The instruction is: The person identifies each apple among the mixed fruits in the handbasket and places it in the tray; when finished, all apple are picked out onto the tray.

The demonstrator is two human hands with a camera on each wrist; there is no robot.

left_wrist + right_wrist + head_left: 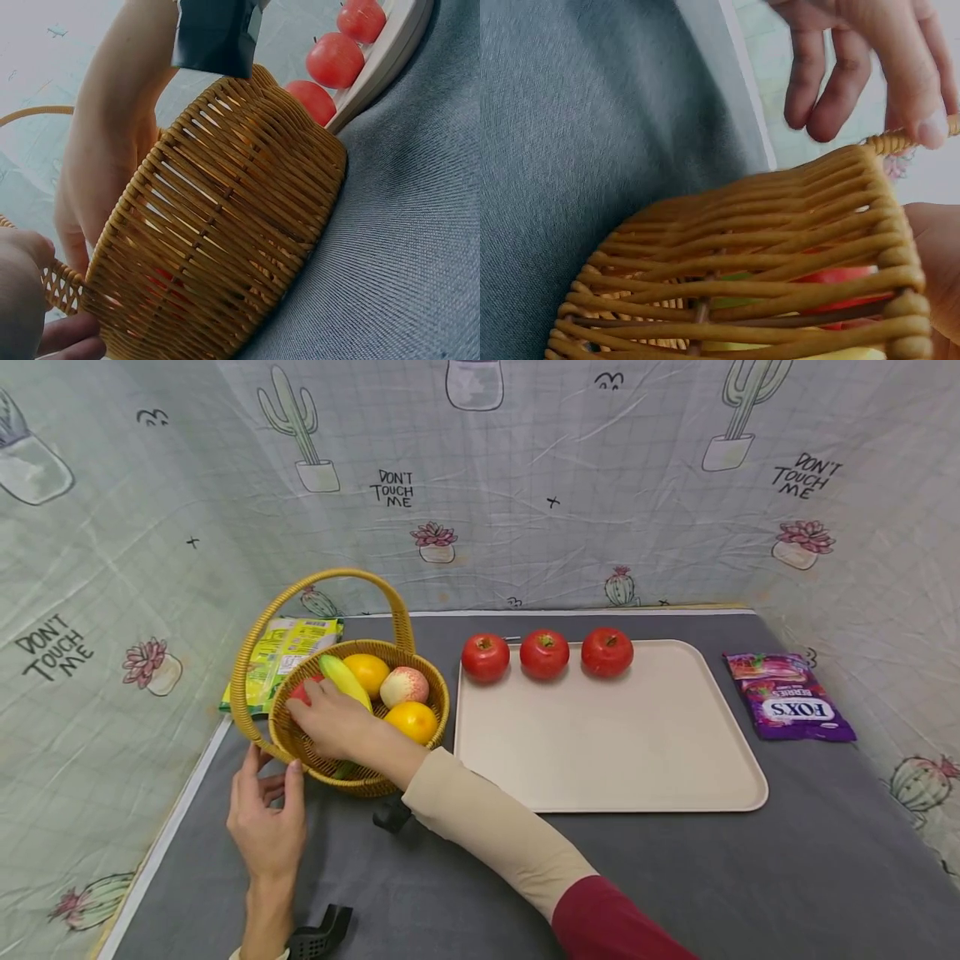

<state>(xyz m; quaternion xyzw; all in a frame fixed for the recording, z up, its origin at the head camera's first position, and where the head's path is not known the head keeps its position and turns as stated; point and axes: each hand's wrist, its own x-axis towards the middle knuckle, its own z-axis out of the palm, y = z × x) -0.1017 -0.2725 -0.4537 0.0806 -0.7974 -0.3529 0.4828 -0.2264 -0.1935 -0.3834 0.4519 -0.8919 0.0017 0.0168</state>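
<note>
A yellow wicker basket [360,787] with a tall handle stands at the left of the table. My left hand [267,818] pinches the foot of its handle [892,142] between thumb and fingers. Inside the basket, my right hand [330,718] has its fingers curled over a red apple [302,692], mostly covered by the hand; red also shows through the weave. Around it lie a banana [347,681], a peach [405,687], an orange-yellow fruit [366,674] and another orange-yellow fruit [411,722]. Something green at the basket's bottom is mostly hidden.
Right of the basket lies a beige tray [607,743], with three red apples [544,654] in a row along its back edge. A purple candy bag [791,697] is at the far right. Behind the basket lies a green-yellow packet [288,647]. Printed cloth walls enclose the table.
</note>
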